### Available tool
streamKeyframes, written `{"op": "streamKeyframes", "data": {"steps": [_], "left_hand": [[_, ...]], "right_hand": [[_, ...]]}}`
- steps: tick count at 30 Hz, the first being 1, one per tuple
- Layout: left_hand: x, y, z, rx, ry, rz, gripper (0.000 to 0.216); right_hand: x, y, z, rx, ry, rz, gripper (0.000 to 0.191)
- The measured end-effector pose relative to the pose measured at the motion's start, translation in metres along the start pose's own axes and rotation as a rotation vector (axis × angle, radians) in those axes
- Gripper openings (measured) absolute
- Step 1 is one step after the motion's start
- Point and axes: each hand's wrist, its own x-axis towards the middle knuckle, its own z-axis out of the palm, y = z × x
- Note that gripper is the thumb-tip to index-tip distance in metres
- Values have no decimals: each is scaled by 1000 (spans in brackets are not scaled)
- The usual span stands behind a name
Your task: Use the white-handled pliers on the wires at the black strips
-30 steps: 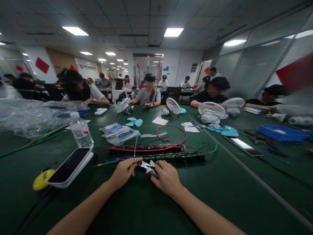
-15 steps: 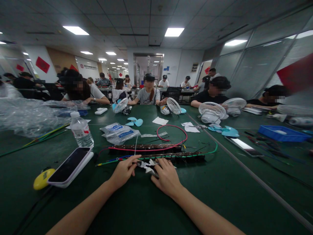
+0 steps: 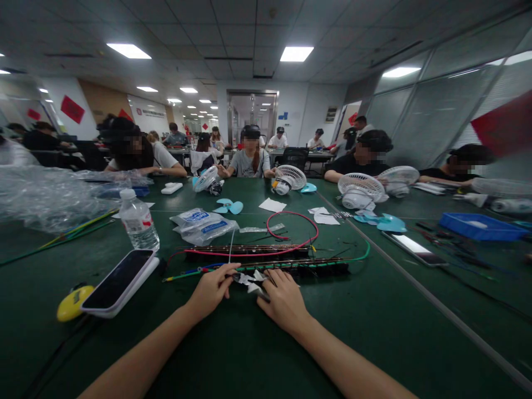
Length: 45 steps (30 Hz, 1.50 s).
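My left hand [image 3: 213, 288] is closed in a pinch at the near edge of a wire bundle. A thin white strip [image 3: 231, 248] stands up from its fingertips. Close beside it, my right hand [image 3: 286, 298] is curled over a pliers-like tool [image 3: 261, 293] with a dark handle showing below the fingers. Whitish scraps and a silvery piece [image 3: 243, 279] lie between both hands; their exact kind is unclear. Just behind the fingers runs a dark slotted strip [image 3: 328, 269] with a green wire [image 3: 366, 252] along it. A second such strip with a red wire [image 3: 316, 233] lies beyond.
On the left stand a water bottle [image 3: 139, 221], a phone [image 3: 118, 280] and a yellow round object [image 3: 75, 303]. Plastic bags [image 3: 203, 226] lie behind the strips. Across the table, people handle white fans [image 3: 361, 188]. A blue tray [image 3: 482, 226] sits at right.
My hands stay almost where they were. Across the table, a person's fan has turned and shifted slightly left.
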Motion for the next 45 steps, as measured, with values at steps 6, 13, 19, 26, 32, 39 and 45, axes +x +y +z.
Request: {"op": "streamKeyframes", "data": {"steps": [6,13,19,26,32,39,45], "left_hand": [[1,3,0,3,-10,-14,38],[3,6,-2,5,-13,-29,35],[3,4,0,60,-17,-34,33],[3,6,-1,125,-29,-24,33],[4,12,-2,135,-31,-37,31],[4,9,-2,141,-40,-26,31],[3,8,-2,110,-48,22,31]], "right_hand": [[0,0,-1,-17,24,8,18],[-1,0,0,2,34,29,18],[1,0,-6,-28,32,13,20],[1,0,-6,-34,13,12,19],[0,1,-3,-44,17,13,20],[-2,3,2,-44,25,10,15],[-3,3,4,-35,-1,26,13]]}}
